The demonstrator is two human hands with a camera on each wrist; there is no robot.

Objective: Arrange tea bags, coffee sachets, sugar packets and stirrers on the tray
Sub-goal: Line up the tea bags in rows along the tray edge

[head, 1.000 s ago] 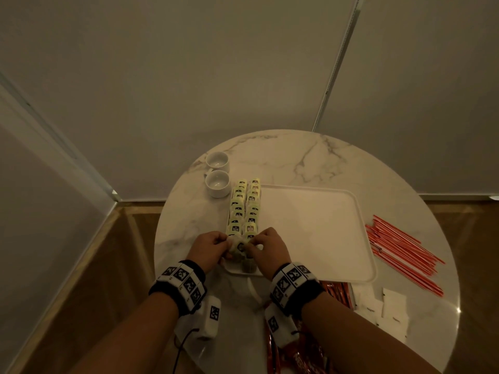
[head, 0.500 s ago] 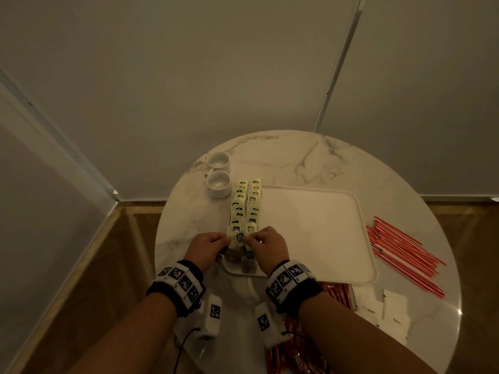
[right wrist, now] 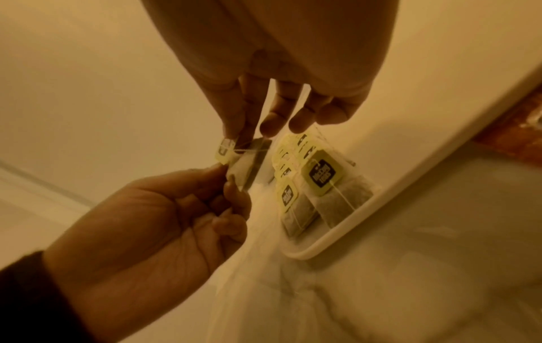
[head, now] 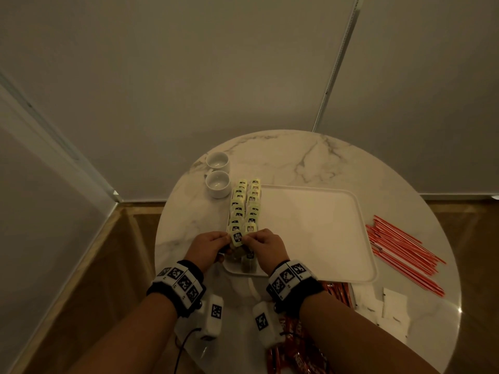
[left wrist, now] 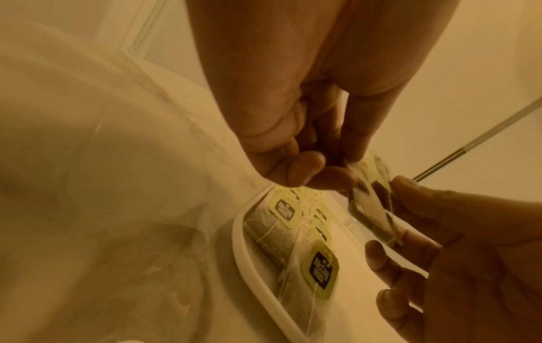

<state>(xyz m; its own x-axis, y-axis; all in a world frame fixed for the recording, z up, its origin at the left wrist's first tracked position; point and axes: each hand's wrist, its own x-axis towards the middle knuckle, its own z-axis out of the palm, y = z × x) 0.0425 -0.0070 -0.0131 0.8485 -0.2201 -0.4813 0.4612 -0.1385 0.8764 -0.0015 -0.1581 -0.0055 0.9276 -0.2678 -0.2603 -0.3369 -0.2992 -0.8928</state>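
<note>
- Nearest me, red coffee sachets [head: 297,354] lie on the marble table [head: 310,163] under my right forearm, off the tray.
- Just right of them, white sugar packets [head: 388,306] sit near the table's front right edge, also off the tray.
- My left hand [head: 208,245] pinches one side of a tea bag [head: 237,237], thumb and fingertips closed on it; the other fingers are curled.
- My right hand [head: 267,245] pinches the same tea bag from the other side, at its yellow tag [right wrist: 224,150] and string, the remaining fingers loosely bent.
- The held tea bag hangs between both hands, above the near left corner of the white tray [head: 318,233], clear of the bags below.
- Two rows of tea bags [head: 244,203] with yellow tags run along the tray's left edge, overlapping, from near corner to far corner.
- Red stirrers [head: 402,252] lie in a loose bundle on the table, right of the tray.
- Farthest, two white cups [head: 217,175] stand touching, just left of the tray's far corner.
</note>
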